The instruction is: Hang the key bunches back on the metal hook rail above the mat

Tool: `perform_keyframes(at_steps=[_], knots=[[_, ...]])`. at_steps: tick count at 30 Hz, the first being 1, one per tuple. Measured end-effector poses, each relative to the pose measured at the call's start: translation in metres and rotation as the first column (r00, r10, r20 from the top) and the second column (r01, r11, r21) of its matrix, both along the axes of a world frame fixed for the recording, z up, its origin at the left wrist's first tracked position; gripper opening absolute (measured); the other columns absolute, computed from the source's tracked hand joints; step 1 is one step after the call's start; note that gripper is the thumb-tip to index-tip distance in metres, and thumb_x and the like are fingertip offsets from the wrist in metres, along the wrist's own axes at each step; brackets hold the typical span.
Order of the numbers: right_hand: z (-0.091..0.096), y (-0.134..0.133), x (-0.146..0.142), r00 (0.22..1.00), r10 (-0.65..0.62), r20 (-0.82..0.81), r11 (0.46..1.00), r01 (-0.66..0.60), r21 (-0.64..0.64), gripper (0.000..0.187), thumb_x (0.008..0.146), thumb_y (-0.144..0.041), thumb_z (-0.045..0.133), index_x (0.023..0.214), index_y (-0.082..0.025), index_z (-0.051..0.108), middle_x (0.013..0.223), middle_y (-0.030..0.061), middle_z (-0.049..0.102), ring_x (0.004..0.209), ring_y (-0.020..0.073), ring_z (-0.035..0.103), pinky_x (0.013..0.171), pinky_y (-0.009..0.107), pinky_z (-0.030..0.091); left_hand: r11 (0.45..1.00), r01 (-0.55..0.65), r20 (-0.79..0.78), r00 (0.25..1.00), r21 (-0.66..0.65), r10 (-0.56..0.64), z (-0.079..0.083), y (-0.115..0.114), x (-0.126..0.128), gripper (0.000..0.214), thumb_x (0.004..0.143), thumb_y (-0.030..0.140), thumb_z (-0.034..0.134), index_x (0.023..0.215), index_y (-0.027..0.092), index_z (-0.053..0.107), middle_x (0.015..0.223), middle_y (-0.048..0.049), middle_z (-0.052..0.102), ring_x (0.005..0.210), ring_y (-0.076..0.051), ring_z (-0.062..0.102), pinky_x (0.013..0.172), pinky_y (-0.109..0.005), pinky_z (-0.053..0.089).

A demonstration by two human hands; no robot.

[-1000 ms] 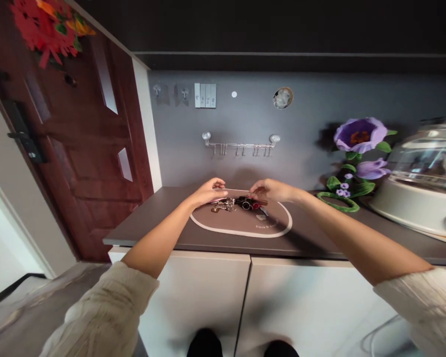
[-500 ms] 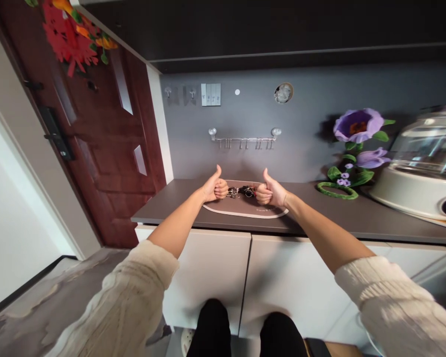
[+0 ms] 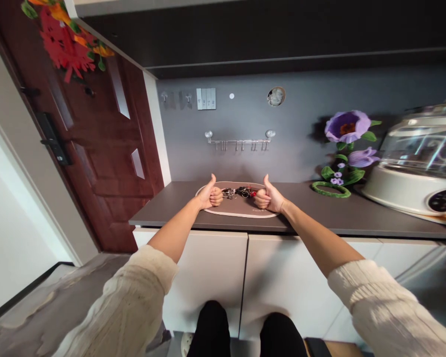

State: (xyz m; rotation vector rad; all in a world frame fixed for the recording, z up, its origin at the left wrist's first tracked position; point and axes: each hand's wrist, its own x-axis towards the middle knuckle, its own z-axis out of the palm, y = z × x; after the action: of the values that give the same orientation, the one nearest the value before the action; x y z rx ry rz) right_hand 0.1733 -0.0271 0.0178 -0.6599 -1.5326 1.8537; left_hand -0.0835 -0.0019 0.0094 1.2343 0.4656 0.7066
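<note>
Keys (image 3: 229,194) are clustered on the oval mat (image 3: 235,207) between the left hand (image 3: 210,197) and the right hand (image 3: 267,198), both curled into thumbs-up fists with nothing visibly gripped, so handling is judged to be finished or paused, though whether anything is left undone cannot be told.

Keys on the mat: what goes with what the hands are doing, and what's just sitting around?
Seems to belong:
keys, between the left hand and right hand
mat, beneath the keys

Seems just there:
purple flowers
white appliance
red door decoration
</note>
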Motion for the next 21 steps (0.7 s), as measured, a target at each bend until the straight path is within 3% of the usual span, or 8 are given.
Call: perform_keyframes(at_steps=[6, 11, 13, 16, 19, 21], knots=[[0.008, 0.005, -0.008, 0.999, 0.014, 0.037, 0.998, -0.016, 0.056, 0.069, 0.071, -0.076, 0.007, 0.037, -0.019, 0.026, 0.033, -0.0050, 0.016, 0.031, 0.0050, 0.017, 0.034, 0.020, 0.013, 0.997, 0.004, -0.014, 1.000, 0.082, -0.003, 0.012, 0.008, -0.001, 0.067, 0.067, 0.078, 0.023, 0.038, 0.018, 0.021, 0.033, 0.0055, 0.017, 0.030, -0.004, 0.019, 0.034, -0.019, 0.012], [0.028, 0.007, -0.032, 0.993, -0.117, -0.001, 0.977, 0.115, 0.177, 0.059, 0.080, -0.065, 0.023, 0.055, -0.017, 0.046, 0.032, -0.0078, 0.019, 0.031, 0.0052, 0.012, 0.033, 0.019, 0.010, 0.941, -0.200, -0.040, 0.975, 0.274, 0.219, 0.033, 0.017, 0.003, 0.056, 0.072, 0.067, 0.041, 0.049, 0.016, 0.038, 0.034, 0.0082, 0.019, 0.031, -0.004, 0.019, 0.036, -0.018, 0.015], [0.034, 0.011, -0.043, 0.978, -0.207, -0.033, 0.948, 0.209, 0.241, 0.048, 0.083, -0.058, 0.033, 0.064, -0.017, 0.051, 0.031, -0.0090, 0.021, 0.030, 0.0052, 0.012, 0.034, 0.019, 0.010, 0.852, -0.342, -0.034, 0.922, 0.397, 0.386, 0.039, 0.022, 0.006, 0.047, 0.073, 0.059, 0.049, 0.055, 0.016, 0.042, 0.035, 0.0086, 0.023, 0.033, -0.004, 0.022, 0.039, -0.018, 0.017], [0.036, 0.023, -0.057, 0.934, -0.342, -0.099, 0.875, 0.355, 0.328, 0.035, 0.080, -0.051, 0.046, 0.071, -0.017, 0.052, 0.033, -0.0097, 0.026, 0.031, 0.0049, 0.015, 0.034, 0.019, 0.013, 0.629, -0.513, -0.010, 0.771, 0.584, 0.637, 0.039, 0.033, 0.011, 0.038, 0.074, 0.050, 0.052, 0.058, 0.016, 0.044, 0.042, 0.0071, 0.033, 0.040, -0.005, 0.029, 0.044, -0.019, 0.022], [0.031, 0.039, -0.068, 0.874, -0.468, -0.132, 0.786, 0.480, 0.389, 0.032, 0.077, -0.050, 0.051, 0.073, -0.018, 0.051, 0.034, -0.0090, 0.031, 0.031, 0.0052, 0.020, 0.034, 0.020, 0.015, 0.402, -0.553, 0.003, 0.591, 0.730, 0.807, 0.031, 0.042, 0.016, 0.032, 0.075, 0.043, 0.051, 0.058, 0.016, 0.044, 0.047, 0.0060, 0.037, 0.046, -0.006, 0.033, 0.049, -0.020, 0.025], [0.025, 0.048, -0.073, 0.828, -0.544, -0.134, 0.727, 0.545, 0.417, 0.033, 0.076, -0.051, 0.051, 0.072, -0.018, 0.051, 0.036, -0.0082, 0.034, 0.032, 0.0056, 0.022, 0.035, 0.020, 0.017, 0.304, -0.523, 0.009, 0.514, 0.796, 0.858, 0.022, 0.046, 0.018, 0.029, 0.077, 0.040, 0.049, 0.060, 0.016, 0.046, 0.049, 0.0054, 0.039, 0.049, -0.007, 0.034, 0.051, -0.021, 0.026]])
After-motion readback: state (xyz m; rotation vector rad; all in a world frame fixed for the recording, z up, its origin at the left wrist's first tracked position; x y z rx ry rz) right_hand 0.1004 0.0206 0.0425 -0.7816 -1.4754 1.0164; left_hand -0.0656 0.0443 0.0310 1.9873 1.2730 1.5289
